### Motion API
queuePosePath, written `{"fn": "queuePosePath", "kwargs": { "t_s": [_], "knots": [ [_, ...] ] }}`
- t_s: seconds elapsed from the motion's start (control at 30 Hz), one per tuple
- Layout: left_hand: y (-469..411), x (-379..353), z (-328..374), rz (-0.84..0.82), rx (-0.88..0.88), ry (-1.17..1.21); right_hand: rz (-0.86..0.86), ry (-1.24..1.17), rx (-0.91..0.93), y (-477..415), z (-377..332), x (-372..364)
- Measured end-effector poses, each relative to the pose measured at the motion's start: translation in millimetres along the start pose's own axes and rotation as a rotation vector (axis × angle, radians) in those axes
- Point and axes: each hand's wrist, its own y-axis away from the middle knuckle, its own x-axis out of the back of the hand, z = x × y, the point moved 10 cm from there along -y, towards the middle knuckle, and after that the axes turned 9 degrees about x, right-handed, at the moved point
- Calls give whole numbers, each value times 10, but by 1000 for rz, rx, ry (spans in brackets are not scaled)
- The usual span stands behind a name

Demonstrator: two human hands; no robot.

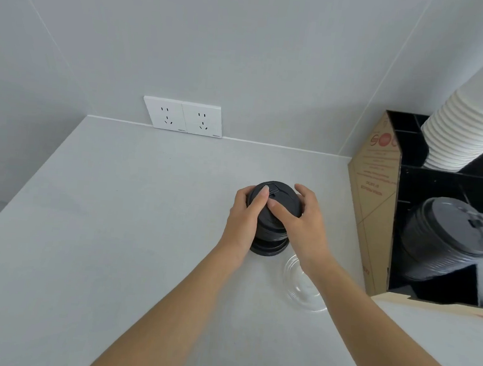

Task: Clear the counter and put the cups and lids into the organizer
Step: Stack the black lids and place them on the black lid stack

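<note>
Two bare forearms reach up from the lower edge over the pale grey table [113,230]. Nearest, under the right wrist, a clear plastic lid [302,287] lies flat on the table, partly hidden by the arm, just in front of the black stack and apart from it by a narrow gap.

Beyond it stands a stack of black lids [273,235], its base resting on the table. Both hands are clamped on this stack from opposite sides. The left hand [244,215] wraps the left flank, with its thumb laid over the top lid's rim. The right hand [304,217] cups the right flank, thumb pressed across the top lid, fingers curled around the far edge. The two thumbs nearly meet on top.

To the right, close to the table's edge, sits the organizer [377,224], a brown cardboard-sided box with black dividers inside. Its nearer compartment holds a second stack of black lids [445,238], leaning tilted toward the camera. A farther compartment holds a tall stack of white paper cups [467,126], tilted and running out of the upper right corner. More clear or white items show at the right edge, too cut off to name.

Farthest, where the table meets the grey wall, a double white wall socket [183,116] is mounted.
</note>
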Motion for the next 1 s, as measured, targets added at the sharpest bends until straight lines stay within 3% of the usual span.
{"fn": "queuePosePath", "kwargs": {
  "t_s": [0.2,0.5,0.8,1.0],
  "knots": [
    [-44,54,-180,82,0,-72,-48,32,-60,45,236,-57],
    [-47,197,-159,315,-58,-453,-163,47,-160,-4,338,-164],
    [74,86,-298,231,-107,-67,-80,-280,-272,118,429,-221],
    [161,168,-97,272,-235,38,-65,-357,-154,52,206,-185]
  ]
}}
